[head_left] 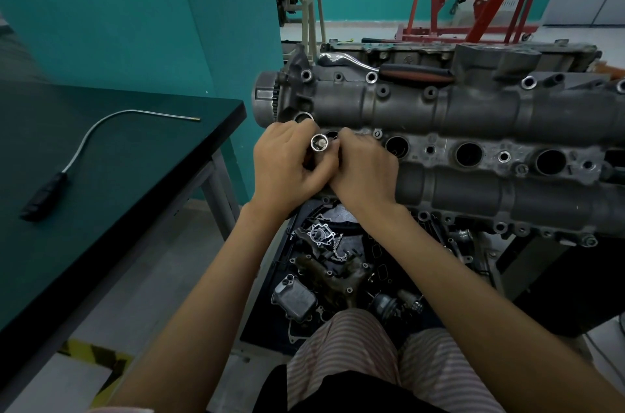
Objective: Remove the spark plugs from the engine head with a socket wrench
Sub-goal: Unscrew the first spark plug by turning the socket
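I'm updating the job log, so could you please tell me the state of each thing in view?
socket: held up, open end facing the camera, something inside
left hand: grips the socket
right hand: fingers at the socket
plug wells: open, dark
flexible pickup tool: lying untouched on the green table

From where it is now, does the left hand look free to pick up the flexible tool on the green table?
Probably not at once: the left hand holds the socket. The flexible tool lies unobstructed on the table.
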`<state>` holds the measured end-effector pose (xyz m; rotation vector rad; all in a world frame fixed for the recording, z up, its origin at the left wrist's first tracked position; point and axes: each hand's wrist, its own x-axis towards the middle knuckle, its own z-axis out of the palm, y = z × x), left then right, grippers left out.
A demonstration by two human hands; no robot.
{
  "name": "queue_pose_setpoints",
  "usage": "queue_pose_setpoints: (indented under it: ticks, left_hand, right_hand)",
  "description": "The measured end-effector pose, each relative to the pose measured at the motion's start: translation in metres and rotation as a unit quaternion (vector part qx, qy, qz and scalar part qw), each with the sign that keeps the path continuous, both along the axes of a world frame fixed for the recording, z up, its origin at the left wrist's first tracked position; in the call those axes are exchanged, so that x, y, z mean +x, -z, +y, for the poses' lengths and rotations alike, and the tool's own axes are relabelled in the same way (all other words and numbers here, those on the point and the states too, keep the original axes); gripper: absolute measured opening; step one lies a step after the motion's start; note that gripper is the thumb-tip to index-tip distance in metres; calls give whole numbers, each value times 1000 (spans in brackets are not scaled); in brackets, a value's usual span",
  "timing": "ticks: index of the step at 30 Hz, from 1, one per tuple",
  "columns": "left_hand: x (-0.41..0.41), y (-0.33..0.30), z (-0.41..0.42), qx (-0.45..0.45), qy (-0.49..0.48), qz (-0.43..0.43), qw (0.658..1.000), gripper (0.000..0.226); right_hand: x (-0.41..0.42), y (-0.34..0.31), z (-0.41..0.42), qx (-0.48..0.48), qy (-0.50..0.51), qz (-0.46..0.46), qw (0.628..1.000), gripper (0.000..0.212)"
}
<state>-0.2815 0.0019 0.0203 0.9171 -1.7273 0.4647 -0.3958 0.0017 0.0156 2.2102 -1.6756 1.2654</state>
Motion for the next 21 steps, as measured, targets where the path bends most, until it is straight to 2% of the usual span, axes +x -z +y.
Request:
queue_pose_setpoints:
  ticks: [5,12,18,21]
  left_hand:
    - [1,2,-2,-18,-22,-12,1000,41]
    - [0,1,0,-23,-2,-12,1000,41]
    - [-2,3,-2,-21,-39,-8,999,36]
    - [-3,4,-4,-36,-44,5,998,37]
  right_hand:
    - [0,-1,-3,9,17,29,999,20]
    - [0,0,-3,18,15,36,999,13]
    - [1,-1,1,-6,4,0,1000,24]
    - [1,0,0,1,15,19,1000,21]
